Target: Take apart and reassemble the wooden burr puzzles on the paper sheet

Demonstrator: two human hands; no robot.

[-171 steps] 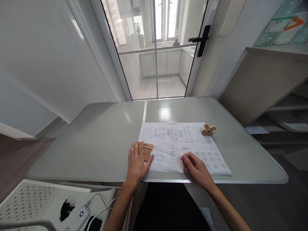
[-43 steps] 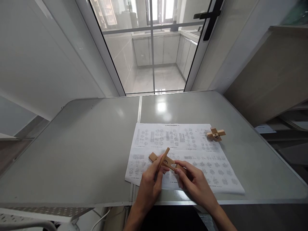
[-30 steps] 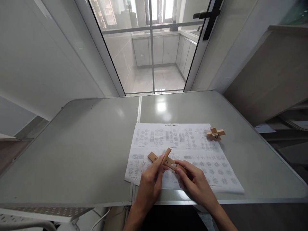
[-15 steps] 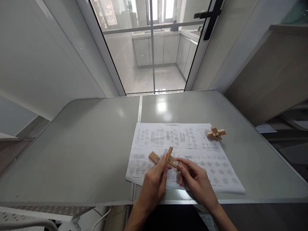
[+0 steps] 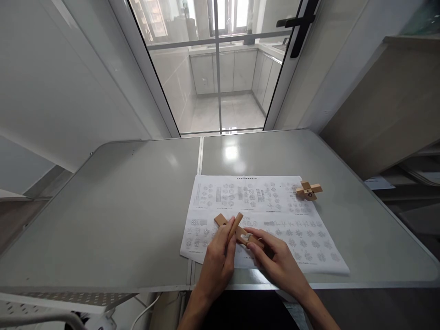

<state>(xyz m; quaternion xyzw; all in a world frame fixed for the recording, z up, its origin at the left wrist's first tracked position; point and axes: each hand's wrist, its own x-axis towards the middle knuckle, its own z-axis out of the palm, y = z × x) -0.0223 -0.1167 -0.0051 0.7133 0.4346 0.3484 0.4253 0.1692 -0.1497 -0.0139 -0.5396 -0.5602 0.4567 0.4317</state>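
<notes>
My left hand (image 5: 220, 256) is closed around a slim wooden puzzle piece (image 5: 236, 222) that slants up and away to the right. A flat wooden puzzle piece with cut-outs (image 5: 241, 233) crosses beneath it, one end showing beyond my left fingers. My right hand (image 5: 277, 256) pinches the near right end of that flat piece between thumb and fingers. Whether the two pieces are joined is hidden by my fingers. Both are held over a printed instruction sheet (image 5: 295, 233) covered in small diagrams.
An assembled wooden cross-shaped puzzle (image 5: 308, 190) rests on the sheet's far right corner. The pale table (image 5: 137, 206) has a metal seam left of the sheet. Beyond its far edge stands a glazed door (image 5: 220, 82); a wooden shelf unit (image 5: 388, 105) is at the right.
The slim piece has shifted slightly left and tilted further over. My right hand has moved a little left and its fingers now cover the flat piece's end.
</notes>
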